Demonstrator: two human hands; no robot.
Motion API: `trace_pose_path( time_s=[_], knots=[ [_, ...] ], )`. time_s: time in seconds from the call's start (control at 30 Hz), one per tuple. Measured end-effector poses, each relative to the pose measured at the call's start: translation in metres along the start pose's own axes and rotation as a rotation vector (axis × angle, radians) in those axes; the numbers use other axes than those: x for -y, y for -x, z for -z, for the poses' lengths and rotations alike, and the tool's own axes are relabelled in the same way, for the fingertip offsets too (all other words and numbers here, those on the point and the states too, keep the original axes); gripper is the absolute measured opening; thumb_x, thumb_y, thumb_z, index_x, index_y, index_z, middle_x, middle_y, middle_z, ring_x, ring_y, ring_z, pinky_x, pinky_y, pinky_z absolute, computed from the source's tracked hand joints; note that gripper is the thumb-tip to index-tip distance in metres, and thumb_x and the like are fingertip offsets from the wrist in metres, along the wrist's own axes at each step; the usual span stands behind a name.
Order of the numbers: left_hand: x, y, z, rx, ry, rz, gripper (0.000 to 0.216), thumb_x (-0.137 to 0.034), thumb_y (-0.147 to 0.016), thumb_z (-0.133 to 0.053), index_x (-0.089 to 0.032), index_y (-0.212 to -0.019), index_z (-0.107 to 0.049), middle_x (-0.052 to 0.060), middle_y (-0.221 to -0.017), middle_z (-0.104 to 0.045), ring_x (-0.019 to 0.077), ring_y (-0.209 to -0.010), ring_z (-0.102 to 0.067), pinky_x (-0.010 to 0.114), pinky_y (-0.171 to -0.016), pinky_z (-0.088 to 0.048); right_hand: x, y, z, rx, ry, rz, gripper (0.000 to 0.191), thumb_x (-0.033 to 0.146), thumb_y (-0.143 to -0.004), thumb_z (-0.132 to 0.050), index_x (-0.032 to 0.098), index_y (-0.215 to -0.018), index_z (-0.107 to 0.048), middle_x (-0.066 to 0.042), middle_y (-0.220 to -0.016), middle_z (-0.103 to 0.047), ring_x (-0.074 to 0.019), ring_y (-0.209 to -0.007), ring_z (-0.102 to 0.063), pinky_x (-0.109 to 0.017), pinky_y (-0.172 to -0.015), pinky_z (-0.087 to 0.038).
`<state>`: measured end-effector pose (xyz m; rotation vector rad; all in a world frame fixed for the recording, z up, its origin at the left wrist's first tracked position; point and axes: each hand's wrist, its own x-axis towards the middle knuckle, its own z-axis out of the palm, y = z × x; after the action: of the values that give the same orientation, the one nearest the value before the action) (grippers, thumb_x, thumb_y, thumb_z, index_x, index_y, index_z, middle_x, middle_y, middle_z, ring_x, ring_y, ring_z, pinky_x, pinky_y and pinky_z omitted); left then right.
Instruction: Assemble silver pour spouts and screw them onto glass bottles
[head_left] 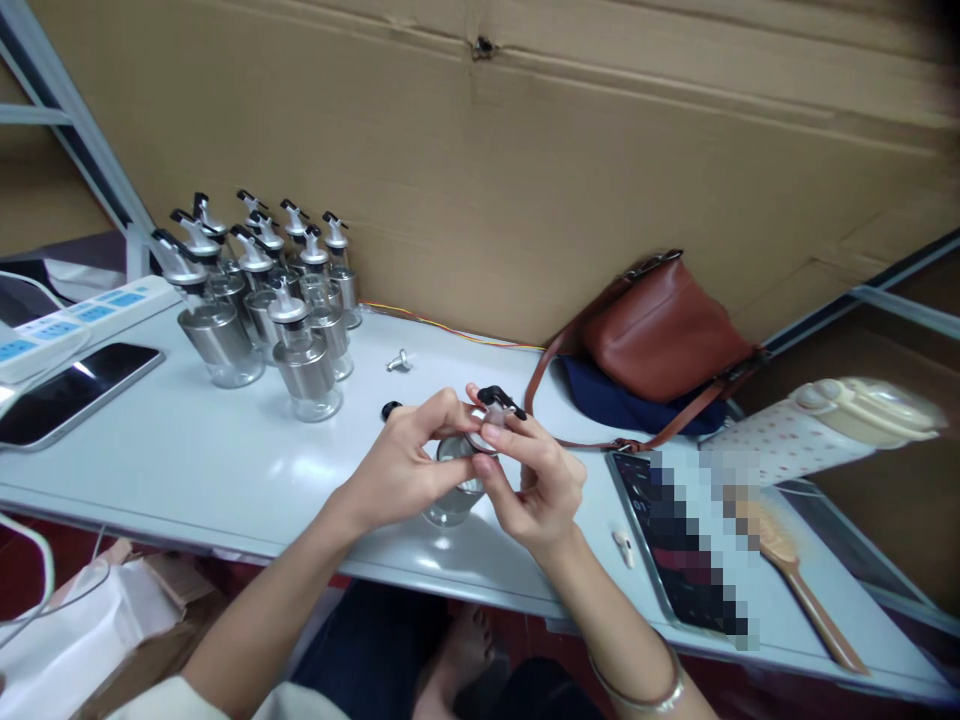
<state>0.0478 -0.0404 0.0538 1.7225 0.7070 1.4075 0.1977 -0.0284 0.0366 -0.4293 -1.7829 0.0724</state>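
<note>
Near the tabletop's (pixel 225 470) front edge: left hand (pixel 401 465) gripping the glass bottle (pixel 454 490), right hand (pixel 536 475) fingers pinching the pourer cap (pixel 496 405) (black lever uppermost). Best kept square on the neck, bottle steadied, turned gently.

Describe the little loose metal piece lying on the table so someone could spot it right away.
Start at the cluster of glass dispenser bottles at the white table's back left. Just right of them lies the small silver spout piece, alone, attached to no bottle, unlike the black cap nearer the hands.
</note>
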Motion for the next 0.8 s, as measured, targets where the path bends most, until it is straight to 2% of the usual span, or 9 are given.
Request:
trace_pose_path(
  time_s=[0.2,0.27,0.33,0.43,0.53,0.63,0.73,0.77,0.8],
  knots=[
    [0.004,0.004,0.0,-0.013,-0.066,-0.014,0.013,-0.018,-0.076,-0.066,-0.02,-0.076,-0.053,-0.002,-0.07,-0.059,0.0128,-0.068,-0.061,0.024,-0.065,-0.052,0.004,0.0,-0.003,-0.044,0.057,0.037,0.034,0.01,-0.08,-0.057,0.023,-0.111,-0.061,-0.011,-0.102,-0.073,-0.0294,-0.097,-0.07,-0.039,-0.07,-0.064],
    [0.004,0.006,0.001,-0.019,-0.072,-0.039,0.012,-0.018,-0.077,-0.066,-0.021,-0.081,-0.055,-0.002,-0.073,-0.059,0.0135,-0.071,-0.063,0.024,-0.067,-0.053,0.006,-0.002,-0.001,0.002,0.077,0.056,0.036,0.008,-0.08,-0.053,0.022,-0.113,-0.058,-0.011,-0.103,-0.073,-0.0288,-0.101,-0.069,-0.04,-0.073,-0.063],
    [0.001,0.011,0.005,-0.022,-0.086,-0.052,0.014,-0.017,-0.078,-0.066,-0.022,-0.086,-0.055,-0.001,-0.078,-0.061,0.0144,-0.077,-0.065,0.024,-0.07,-0.054,0.009,-0.005,0.0,0.075,0.071,0.066,0.041,0.007,-0.08,-0.052,0.021,-0.119,-0.054,-0.012,-0.107,-0.071,-0.0289,-0.109,-0.065,-0.044,-0.084,-0.06],
    [-0.004,0.024,0.014,-0.056,-0.151,-0.051,0.021,-0.015,-0.079,-0.066,-0.024,-0.093,-0.053,0.001,-0.091,-0.064,0.0158,-0.088,-0.066,0.026,-0.076,-0.054,0.014,-0.008,0.002,0.195,0.029,0.052,0.053,0.012,-0.081,-0.058,0.017,-0.13,-0.041,-0.018,-0.122,-0.064,-0.0301,-0.121,-0.057,-0.05,-0.095,-0.053],
    [-0.002,0.044,0.032,-0.197,-0.275,-0.043,0.027,-0.017,-0.081,-0.067,-0.024,-0.1,-0.05,0.004,-0.101,-0.062,0.0202,-0.103,-0.064,0.034,-0.087,-0.053,0.018,-0.013,0.005,0.259,0.017,0.032,0.059,0.015,-0.082,-0.059,0.016,-0.136,-0.034,-0.022,-0.135,-0.053,-0.0307,-0.128,-0.05,-0.054,-0.099,-0.049],
    [0.008,0.061,0.058,-0.41,-0.405,-0.043,0.034,-0.022,-0.082,-0.066,-0.023,-0.106,-0.042,0.009,-0.112,-0.058,0.0259,-0.11,-0.061,0.045,-0.094,-0.05,0.02,-0.02,0.011,0.25,0.043,0.011,0.056,0.013,-0.082,-0.058,0.017,-0.134,-0.036,-0.021,-0.136,-0.052,-0.0296,-0.13,-0.048,-0.056,-0.102,-0.045],
    [0.02,0.068,0.091,-0.635,-0.644,-0.114,0.042,-0.025,-0.082,-0.065,-0.022,-0.115,-0.04,0.011,-0.123,-0.049,0.0297,-0.121,-0.052,0.051,-0.106,-0.038,0.02,-0.026,0.018,0.247,0.107,-0.03,0.052,0.012,-0.083,-0.058,0.02,-0.131,-0.039,-0.018,-0.135,-0.054,-0.0283,-0.131,-0.046,-0.055,-0.104,-0.043],
    [0.022,0.068,0.102,-0.675,-0.707,-0.154,0.044,-0.027,-0.084,-0.063,-0.023,-0.12,-0.039,0.011,-0.127,-0.044,0.0308,-0.125,-0.047,0.051,-0.108,-0.036,0.02,-0.028,0.02,0.249,0.13,-0.047,0.05,0.013,-0.084,-0.058,0.02,-0.13,-0.04,-0.018,-0.134,-0.055,-0.028,-0.132,-0.045,-0.055,-0.104,-0.043],
    [0.023,0.066,0.112,-0.659,-0.768,-0.113,0.047,-0.026,-0.086,-0.06,-0.023,-0.127,-0.036,0.011,-0.132,-0.04,0.0313,-0.13,-0.041,0.05,-0.111,-0.032,0.02,-0.03,0.022,0.251,0.152,-0.06,0.048,0.013,-0.085,-0.057,0.021,-0.129,-0.04,-0.017,-0.134,-0.055,-0.0279,-0.132,-0.044,-0.056,-0.104,-0.042]
  ],
)
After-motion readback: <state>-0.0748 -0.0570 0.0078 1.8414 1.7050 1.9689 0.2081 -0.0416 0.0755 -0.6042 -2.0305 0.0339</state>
